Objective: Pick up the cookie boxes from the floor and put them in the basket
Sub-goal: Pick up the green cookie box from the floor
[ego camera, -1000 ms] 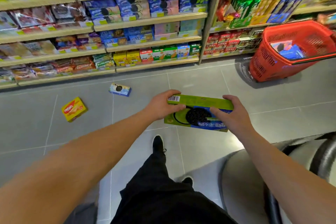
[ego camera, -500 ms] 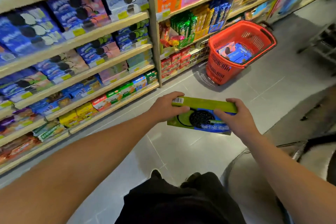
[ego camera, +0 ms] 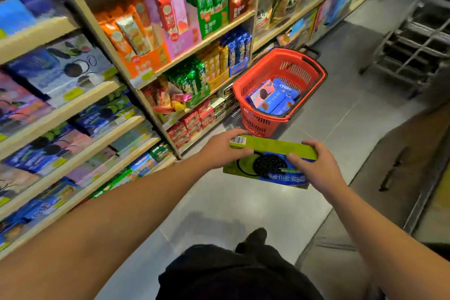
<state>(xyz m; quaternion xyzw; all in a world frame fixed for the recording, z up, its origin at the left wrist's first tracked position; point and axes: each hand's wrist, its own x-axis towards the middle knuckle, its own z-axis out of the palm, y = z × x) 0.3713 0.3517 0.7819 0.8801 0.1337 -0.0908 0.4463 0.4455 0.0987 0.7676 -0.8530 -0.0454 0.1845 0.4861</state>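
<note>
- The left hand grips the left end of a green cookie box. Its fingers are curled around the box's edge, close by a small barcode sticker.
- The right hand grips the right end of the same box. The thumb sits on the front and the other fingers wrap over the top.
- The green cookie box is up in the air between the two hands, near the middle of the view. Its front shows a big dark round cookie and a blue strip with white writing, and that front looks upside down.
- A red basket stands on the grey floor, at about 12 o'clock from the box and near it, not touching it.
- Inside the basket lie blue cookie boxes and one pink cookie box.
- The basket sits right beside the bottom of the shelves, which fill the view from 9 o'clock up to 1 o'clock. They are packed with bright snack packs in orange, pink, green, yellow and blue.
- A dark metal rack is at about 2 o'clock.
- The person's dark trousers and one dark shoe show at 6 o'clock.
</note>
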